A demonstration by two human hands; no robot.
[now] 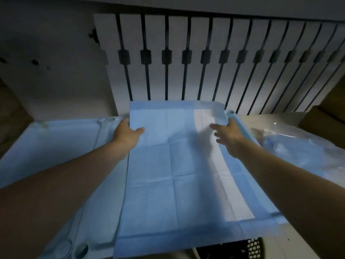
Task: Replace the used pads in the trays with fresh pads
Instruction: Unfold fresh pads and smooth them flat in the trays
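Note:
A blue pad (164, 174) with a white strip along its right side lies spread over the right tray (233, 114). My left hand (127, 133) grips the pad's far left edge, thumb on top and fingers under it. My right hand (227, 133) hovers over the pad's far right part with its fingers spread and straight, holding nothing. A second blue tray (56, 146) lies to the left, beside the first one.
A white fence with dark bars (186, 58) stands right behind the trays. A clear plastic pack with blue pads (291, 146) lies to the right. A dark perforated basket (248, 247) sits at the near edge below the pad. A cardboard box (324, 116) is at far right.

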